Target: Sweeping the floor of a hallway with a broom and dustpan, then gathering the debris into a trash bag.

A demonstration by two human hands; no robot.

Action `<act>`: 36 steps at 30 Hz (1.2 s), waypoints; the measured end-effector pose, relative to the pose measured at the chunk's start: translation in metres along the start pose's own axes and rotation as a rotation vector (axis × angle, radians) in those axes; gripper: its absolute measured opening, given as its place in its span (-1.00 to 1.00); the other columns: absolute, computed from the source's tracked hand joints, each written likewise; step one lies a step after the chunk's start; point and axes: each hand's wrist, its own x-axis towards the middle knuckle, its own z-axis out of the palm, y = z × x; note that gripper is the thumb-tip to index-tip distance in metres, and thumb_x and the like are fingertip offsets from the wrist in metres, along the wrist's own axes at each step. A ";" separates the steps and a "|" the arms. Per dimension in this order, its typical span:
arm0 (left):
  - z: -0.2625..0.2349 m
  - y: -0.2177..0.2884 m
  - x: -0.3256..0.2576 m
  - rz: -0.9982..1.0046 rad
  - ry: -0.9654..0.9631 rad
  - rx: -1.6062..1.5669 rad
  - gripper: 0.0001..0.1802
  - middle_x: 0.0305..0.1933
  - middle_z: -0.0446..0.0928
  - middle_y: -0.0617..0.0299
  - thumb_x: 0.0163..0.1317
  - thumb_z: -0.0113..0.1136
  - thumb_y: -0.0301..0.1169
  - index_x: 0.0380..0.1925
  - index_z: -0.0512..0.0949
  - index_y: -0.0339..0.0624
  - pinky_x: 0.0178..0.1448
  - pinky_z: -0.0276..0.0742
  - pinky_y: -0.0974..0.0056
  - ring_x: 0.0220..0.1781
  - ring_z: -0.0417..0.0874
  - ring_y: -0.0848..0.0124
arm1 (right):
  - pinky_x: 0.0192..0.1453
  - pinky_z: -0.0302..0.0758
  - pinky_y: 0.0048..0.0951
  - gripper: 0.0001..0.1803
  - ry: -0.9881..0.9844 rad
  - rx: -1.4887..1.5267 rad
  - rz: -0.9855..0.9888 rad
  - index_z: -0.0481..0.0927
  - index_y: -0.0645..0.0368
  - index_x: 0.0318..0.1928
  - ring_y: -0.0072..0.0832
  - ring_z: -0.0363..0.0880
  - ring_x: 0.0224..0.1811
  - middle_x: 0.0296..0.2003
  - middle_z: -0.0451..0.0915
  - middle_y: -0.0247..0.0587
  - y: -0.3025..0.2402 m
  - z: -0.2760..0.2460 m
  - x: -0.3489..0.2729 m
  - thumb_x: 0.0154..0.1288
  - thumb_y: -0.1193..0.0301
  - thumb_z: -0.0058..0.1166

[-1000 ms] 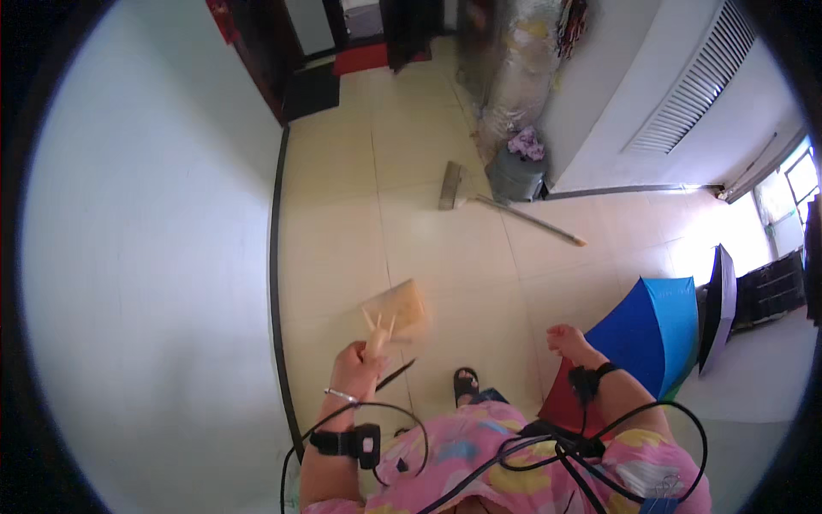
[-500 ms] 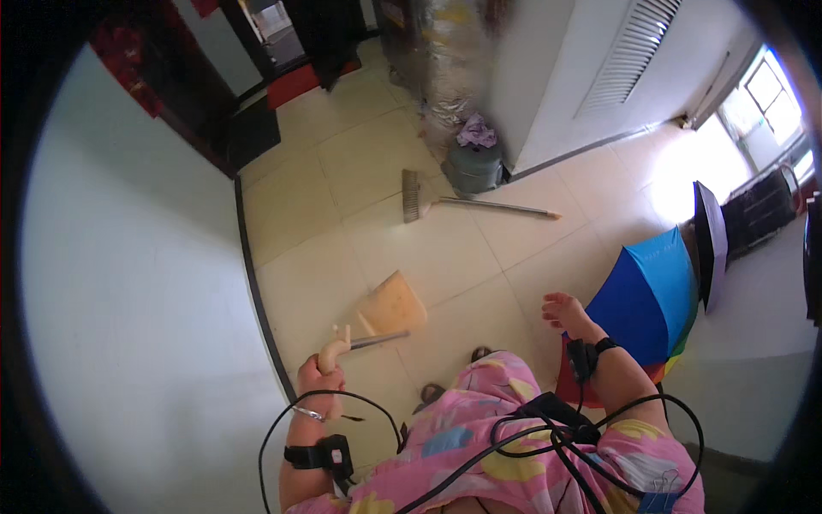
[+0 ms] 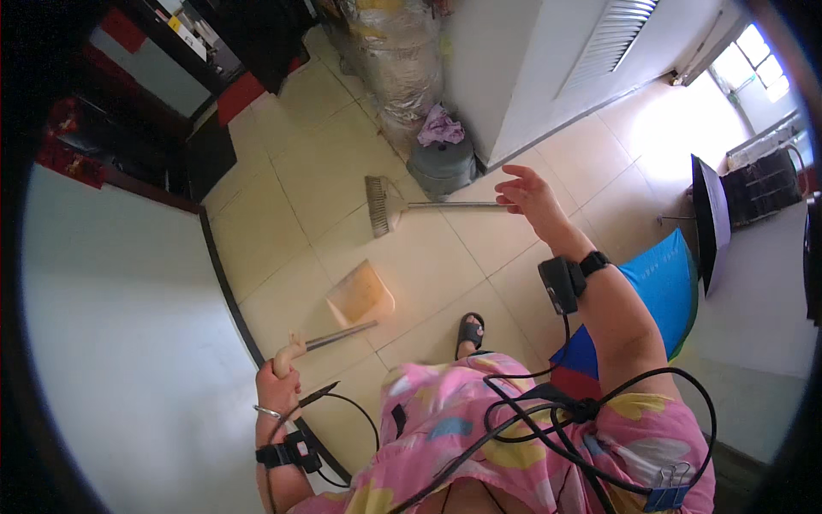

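My left hand (image 3: 277,390), at the lower left, is wrapped round the curved beige grip of a long-handled dustpan (image 3: 362,294). The pan's pale orange scoop is low over the floor; whether it touches the tiles I cannot tell. A broom (image 3: 380,206) lies on the tiles farther ahead, its bristled head to the left and its metal handle running right. Fingers apart and holding nothing, my right hand (image 3: 533,201) is stretched out over the handle's right end and hides it. No contact between hand and broom can be made out.
A grey lidded bin (image 3: 441,167) with a purple cloth (image 3: 441,126) on top stands by the wall corner, beside a plastic-wrapped column (image 3: 390,73). An open blue umbrella (image 3: 664,278) and a dark one (image 3: 708,227) rest on the right. Black cables hang across my body.
My right hand has moved forward from beside the blue umbrella to above the broom's handle end. My view has shifted, and a sandalled foot shows farther forward. The left hand keeps its hold on the dustpan.
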 end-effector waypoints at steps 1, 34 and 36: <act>0.002 0.005 0.009 -0.012 -0.005 0.001 -0.88 -0.63 0.39 0.23 -0.12 0.08 -0.59 -0.52 0.37 -0.30 -0.63 0.39 0.41 -0.69 0.42 0.49 | -0.39 0.37 -0.56 -0.57 0.001 -0.004 0.012 0.31 0.10 0.04 -0.59 0.49 -0.37 -0.35 0.50 -0.33 0.004 -0.003 0.011 0.10 0.53 -0.01; 0.021 0.045 0.066 -0.404 0.211 1.107 -0.67 -0.74 0.41 0.36 0.20 -0.13 -0.27 -0.27 0.53 -0.25 -0.80 0.11 0.53 -0.82 0.30 0.62 | -0.59 0.35 -0.37 -0.85 0.640 0.455 0.905 0.24 0.09 -0.27 -0.33 0.44 -0.57 -0.54 0.40 -0.19 0.525 -0.161 0.345 0.21 0.36 -0.13; 0.034 0.055 0.080 -0.080 0.024 1.096 -0.78 -0.76 0.39 0.35 0.00 0.04 -0.47 -0.32 0.55 -0.29 -0.76 0.10 0.54 -0.80 0.30 0.63 | -0.47 0.40 -0.26 -0.79 0.540 0.592 0.914 0.23 0.06 -0.26 -0.28 0.47 -0.49 -0.51 0.41 -0.17 0.565 -0.198 0.352 0.20 0.29 -0.07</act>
